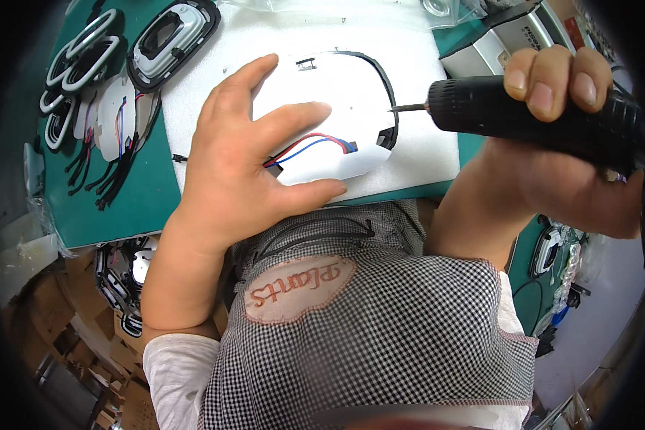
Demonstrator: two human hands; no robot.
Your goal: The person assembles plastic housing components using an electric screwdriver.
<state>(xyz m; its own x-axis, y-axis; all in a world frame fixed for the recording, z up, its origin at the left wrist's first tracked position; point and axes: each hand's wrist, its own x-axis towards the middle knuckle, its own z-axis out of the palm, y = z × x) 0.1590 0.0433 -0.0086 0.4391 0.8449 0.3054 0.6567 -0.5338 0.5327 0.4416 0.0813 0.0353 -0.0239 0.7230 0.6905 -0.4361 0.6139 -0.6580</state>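
Observation:
A white rounded panel (pixel 355 118) with a black curved rim lies on a white foam sheet (pixel 426 154). Red and blue wires (pixel 314 136) run across its near part. Spread over the panel's left side is my left hand (pixel 240 147), fingers apart, with the thumb along the near edge. In my right hand (pixel 552 86) is a black electric screwdriver (pixel 473 104), its shaft pointing left. Its thin tip is at the panel's right rim, just above a small black block (pixel 385 137); whether it touches, I cannot tell.
Beneath the foam is a green work surface (pixel 143 201). At the left lie several grey oval rings (pixel 89 43), a black-and-silver oval housing (pixel 172 43), and white panels with cables (pixel 115 118). A white box (pixel 509 43) stands at the far right. Cardboard boxes (pixel 57 308) sit below left.

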